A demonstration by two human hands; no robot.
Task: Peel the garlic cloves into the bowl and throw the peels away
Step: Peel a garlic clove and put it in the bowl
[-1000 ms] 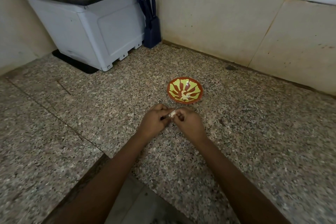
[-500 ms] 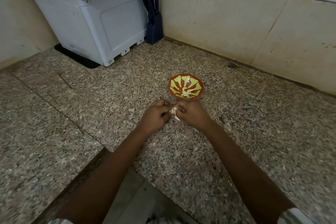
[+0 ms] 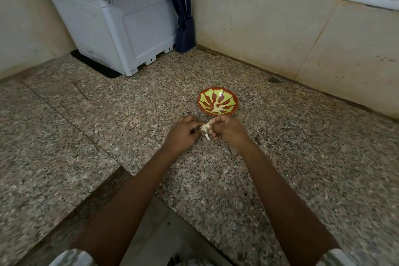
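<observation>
Garlic clove (image 3: pixel 204 128), head view: I see it pinched between the fingers of the left hand (image 3: pixel 181 134) and right hand (image 3: pixel 229 130), over the worktop (image 3: pixel 129 119). A peel strip (image 3: pixel 207 136) hangs below the fingers. The bowl (image 3: pixel 200 101) lies just beyond the fingers, nearer the right hand.

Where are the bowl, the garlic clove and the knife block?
bowl (image 3: pixel 226 98): head view, on its painted inner wall.
garlic clove (image 3: pixel 205 128): head view, on its pale body.
knife block (image 3: pixel 186 34): head view, on the block's front face.
</observation>
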